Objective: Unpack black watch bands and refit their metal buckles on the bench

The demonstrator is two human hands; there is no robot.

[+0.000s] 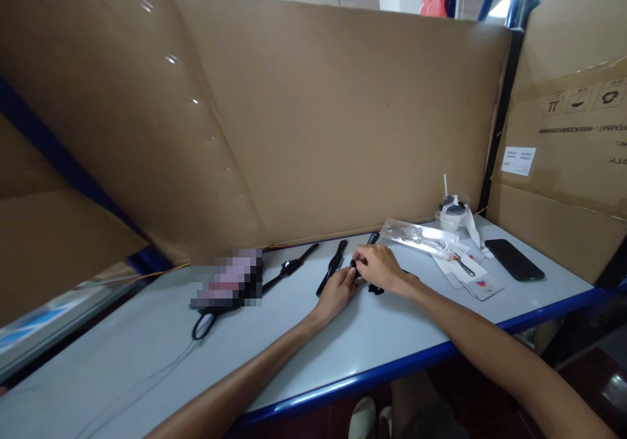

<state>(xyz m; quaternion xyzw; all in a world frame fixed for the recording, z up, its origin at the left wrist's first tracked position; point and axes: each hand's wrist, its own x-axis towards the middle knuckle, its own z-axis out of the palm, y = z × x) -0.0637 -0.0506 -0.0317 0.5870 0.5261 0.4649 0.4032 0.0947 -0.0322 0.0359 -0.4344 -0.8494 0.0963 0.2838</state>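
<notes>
My left hand [337, 289] and my right hand [378, 266] meet over the table. Their fingers are pinched together around a small black piece [353, 266], mostly covered by the fingertips; it may be part of a watch strap. A long black strap-like item [373, 238] sticks out behind my right hand. Just left of my hands lies a black strap-like item [333, 266], and farther left another [290, 268] with a small shiny part at its middle. Below my right wrist is a small black piece [375, 289], partly hidden by the arm.
A blurred-out pink and black object [230, 282] with a loop and cable lies left on the white table [294, 354]. To the right are clear plastic packaging [416, 235], printed white cards [482, 287], a black phone [514, 259] and a cup with a straw [451, 213]. Cardboard walls [343, 112] enclose the back.
</notes>
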